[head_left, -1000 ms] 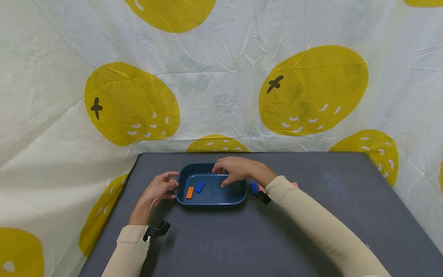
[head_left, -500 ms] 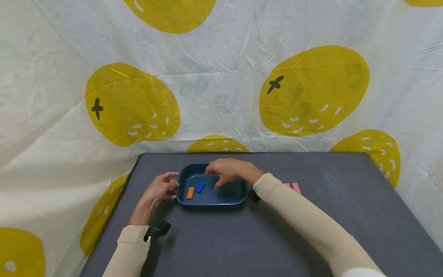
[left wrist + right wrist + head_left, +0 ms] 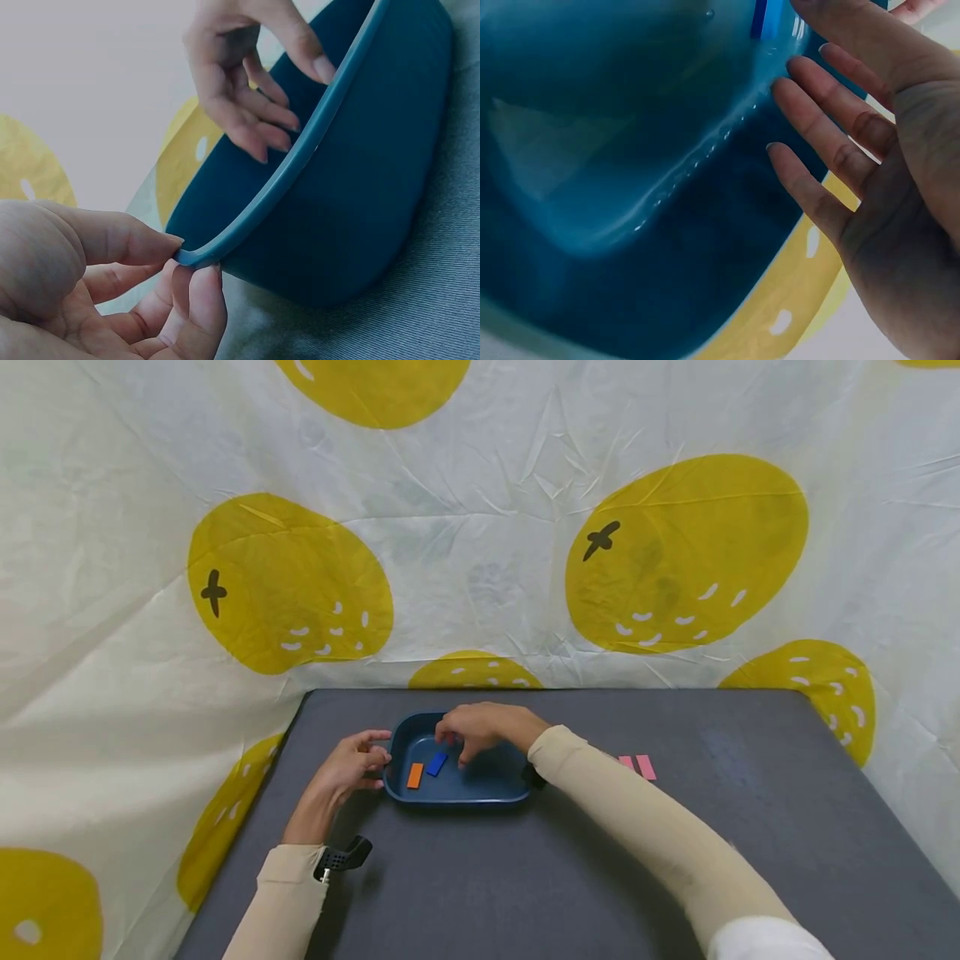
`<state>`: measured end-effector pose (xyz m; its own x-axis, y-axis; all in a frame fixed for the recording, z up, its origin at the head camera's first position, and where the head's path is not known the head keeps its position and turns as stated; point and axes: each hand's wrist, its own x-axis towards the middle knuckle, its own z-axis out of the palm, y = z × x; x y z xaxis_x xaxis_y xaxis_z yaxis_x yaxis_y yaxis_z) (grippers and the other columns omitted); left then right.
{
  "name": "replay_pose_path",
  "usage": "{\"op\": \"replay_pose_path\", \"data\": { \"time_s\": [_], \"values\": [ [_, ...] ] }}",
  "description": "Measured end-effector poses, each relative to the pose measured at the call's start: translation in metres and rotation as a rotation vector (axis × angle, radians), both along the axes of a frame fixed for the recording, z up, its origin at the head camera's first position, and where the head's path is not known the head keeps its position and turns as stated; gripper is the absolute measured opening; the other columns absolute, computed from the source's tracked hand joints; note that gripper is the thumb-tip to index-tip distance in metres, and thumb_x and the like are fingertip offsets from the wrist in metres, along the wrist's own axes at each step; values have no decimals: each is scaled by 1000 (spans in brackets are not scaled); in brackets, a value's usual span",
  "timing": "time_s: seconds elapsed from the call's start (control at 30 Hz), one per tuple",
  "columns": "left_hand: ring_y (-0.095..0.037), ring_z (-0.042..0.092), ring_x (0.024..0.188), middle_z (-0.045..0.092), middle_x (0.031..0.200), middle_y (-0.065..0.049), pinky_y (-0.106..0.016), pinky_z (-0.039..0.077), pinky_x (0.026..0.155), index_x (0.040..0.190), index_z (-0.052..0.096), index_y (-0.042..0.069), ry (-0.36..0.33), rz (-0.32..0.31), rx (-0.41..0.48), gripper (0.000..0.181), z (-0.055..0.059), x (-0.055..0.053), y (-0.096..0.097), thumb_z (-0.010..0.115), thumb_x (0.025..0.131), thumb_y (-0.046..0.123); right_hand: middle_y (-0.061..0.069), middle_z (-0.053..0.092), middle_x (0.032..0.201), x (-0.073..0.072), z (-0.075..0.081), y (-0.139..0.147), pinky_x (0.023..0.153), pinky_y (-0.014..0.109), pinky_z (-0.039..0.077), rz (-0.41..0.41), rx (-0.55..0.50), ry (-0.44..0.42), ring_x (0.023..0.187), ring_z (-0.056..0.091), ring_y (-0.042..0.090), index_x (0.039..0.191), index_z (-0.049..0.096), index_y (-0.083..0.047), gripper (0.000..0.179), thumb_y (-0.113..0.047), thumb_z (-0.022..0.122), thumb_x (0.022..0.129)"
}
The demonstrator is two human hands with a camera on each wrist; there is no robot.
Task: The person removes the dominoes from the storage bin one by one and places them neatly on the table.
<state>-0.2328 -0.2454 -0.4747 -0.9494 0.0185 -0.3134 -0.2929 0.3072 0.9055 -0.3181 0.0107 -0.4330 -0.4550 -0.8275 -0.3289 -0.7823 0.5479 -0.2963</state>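
Observation:
A dark blue tub stands on the table, and its inside shows a glossy sheen in the right wrist view. My left hand pinches the tub's left rim between thumb and fingers. Inside the tub lie an orange rectangular piece and, just right of it, a blue rectangular piece. My right hand reaches in over the far side, fingers spread and bent downward, close to the blue piece. Nothing shows between its fingers in the right wrist view.
Two pink flat pieces lie on the grey table right of the tub, one partly covered by the right sleeve. A white cloth with yellow fruit prints hangs behind the table.
My right hand has moved left inside the tub, toward the blue piece. Its sleeve now hides a blue piece right of the tub and uncovers the pink ones. The left hand keeps its grip.

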Motion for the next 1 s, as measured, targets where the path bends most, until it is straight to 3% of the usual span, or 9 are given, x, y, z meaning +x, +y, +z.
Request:
{"op": "replay_pose_path", "data": {
  "time_s": [0.5, 0.8, 1.0],
  "values": [
    [-25, 59, 92, 60, 111, -17, -36, 59, 67, 145, 52, 7, 6, 0, 8, 45, -2, -2, -2, 57, 100, 4, 3, 62, 131, -5, -12, -26, 94, 27, 52, 13, -16, -150, 103, 62, 12, 140, 57, -12, 57, -23, 80, 90],
    [-27, 59, 93, 59, 110, -17, -39, 60, 69, 144, 53, 8, 1, 7, 17, 45, 0, -2, -2, 56, 100, 3, 3, 61, 134, -5, -12, -29, 96, 27, 51, 47, 2, -168, 103, 62, 11, 141, 55, -11, 55, -22, 76, 93],
    [-26, 58, 92, 59, 109, -16, -36, 59, 67, 144, 53, 8, 6, 1, 9, 45, 0, -1, -2, 55, 100, 3, 2, 62, 136, -7, -13, -28, 97, 27, 50, 110, 8, -174, 110, 61, 14, 139, 59, -14, 43, -9, 68, 97]
  ]
}}
